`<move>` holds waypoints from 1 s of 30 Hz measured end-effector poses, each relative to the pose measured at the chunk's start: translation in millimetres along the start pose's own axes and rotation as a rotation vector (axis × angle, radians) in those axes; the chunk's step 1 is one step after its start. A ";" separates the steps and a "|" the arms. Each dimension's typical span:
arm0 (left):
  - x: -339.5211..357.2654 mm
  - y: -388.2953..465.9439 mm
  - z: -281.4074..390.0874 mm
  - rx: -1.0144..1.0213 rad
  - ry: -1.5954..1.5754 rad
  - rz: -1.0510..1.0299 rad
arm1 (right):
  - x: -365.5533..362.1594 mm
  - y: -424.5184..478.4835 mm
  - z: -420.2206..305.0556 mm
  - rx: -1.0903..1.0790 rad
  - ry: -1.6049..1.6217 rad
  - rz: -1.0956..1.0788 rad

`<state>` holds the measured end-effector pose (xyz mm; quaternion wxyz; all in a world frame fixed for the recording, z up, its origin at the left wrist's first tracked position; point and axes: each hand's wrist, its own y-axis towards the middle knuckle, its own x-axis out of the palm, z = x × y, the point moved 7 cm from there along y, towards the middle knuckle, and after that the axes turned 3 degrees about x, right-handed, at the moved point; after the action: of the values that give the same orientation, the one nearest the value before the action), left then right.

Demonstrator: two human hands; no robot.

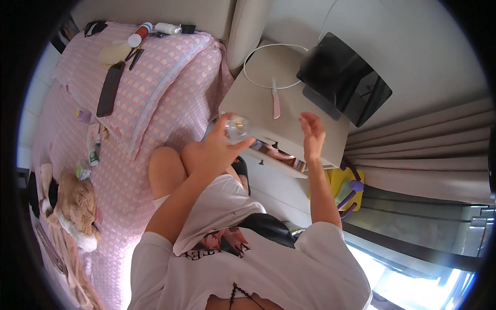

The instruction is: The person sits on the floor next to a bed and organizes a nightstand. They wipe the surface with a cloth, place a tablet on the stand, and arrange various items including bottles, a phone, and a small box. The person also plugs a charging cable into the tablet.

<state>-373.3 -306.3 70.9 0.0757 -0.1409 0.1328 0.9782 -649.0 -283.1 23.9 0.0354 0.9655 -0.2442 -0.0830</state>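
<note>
My left hand (226,139) holds a small clear, round container (238,128) with something gold-coloured in it, in front of the near edge of a beige nightstand (252,100). To the right, my right hand (313,133) is raised over the nightstand's right part, its fingers loosely bent and nothing seen in them. A pink-handled knife (276,104) lies on the nightstand top between and beyond the hands. Below the hands, the nightstand's upper drawer (283,166) stands partly pulled out, with a pink item (277,154) and other small things inside.
A dark-screened tablet (362,89) leans at the nightstand's back right, near a looped white cable (245,66). On the bed (124,186), left, lie a phone (111,90), bottles and brown plush fabric (77,197). A yellow item (358,193) is beside the curtain (418,143).
</note>
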 end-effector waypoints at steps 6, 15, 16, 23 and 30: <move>116.5 31.5 20.7 0.270 0.002 -0.047 | 33.0 -24.0 -33.3 -0.010 0.064 -0.258; 201.6 45.2 6.5 0.307 0.030 -0.108 | -29.9 5.8 10.7 -0.035 -0.235 0.019; 208.1 46.9 6.4 0.321 0.029 -0.112 | -36.1 9.2 13.8 -0.069 -0.265 0.033; 218.4 46.7 11.4 0.357 0.015 -0.166 | -74.2 12.9 23.5 0.015 0.202 0.202; 210.8 47.8 16.4 0.304 -0.075 -0.360 | -143.1 30.1 58.9 0.198 0.816 0.524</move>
<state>-586.4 -323.9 35.1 0.2743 -0.1131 0.2483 0.9221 -797.5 -242.8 -10.3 0.0562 0.8241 -0.4517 0.3372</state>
